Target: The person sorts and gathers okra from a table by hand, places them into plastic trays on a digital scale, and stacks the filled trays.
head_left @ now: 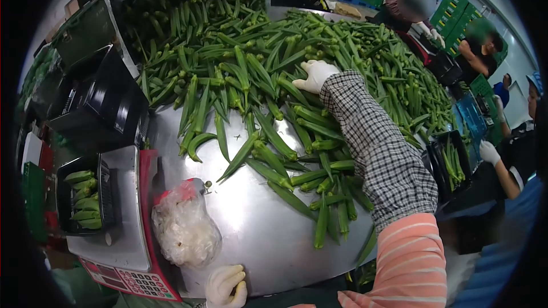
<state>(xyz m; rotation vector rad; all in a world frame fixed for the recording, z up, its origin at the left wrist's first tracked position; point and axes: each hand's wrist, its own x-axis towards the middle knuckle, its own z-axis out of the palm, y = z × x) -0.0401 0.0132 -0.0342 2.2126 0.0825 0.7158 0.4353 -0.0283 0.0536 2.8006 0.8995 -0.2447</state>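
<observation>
My right hand (315, 76), in a white glove, reaches into the large heap of green okra (251, 63). Its thumb is spread away from the bent fingers, and it rests on the pods without a clear grip on one. Down at the table's near edge is my left hand (225, 286), also gloved, its fingers curled loosely and no object showing in them. Just above it lies a crumpled clear plastic bag (185, 231). Loose okra pods (325, 194) are strewn over the metal table (240, 211) below my right forearm.
On the left, a black tray (107, 194) of okra sits on a red scale (128, 276). Behind it stand stacked black trays (108, 102). A plastic-lined crate (123, 28) spills okra at the back. Co-workers (399, 5) stand right, near another black okra tray (439, 165).
</observation>
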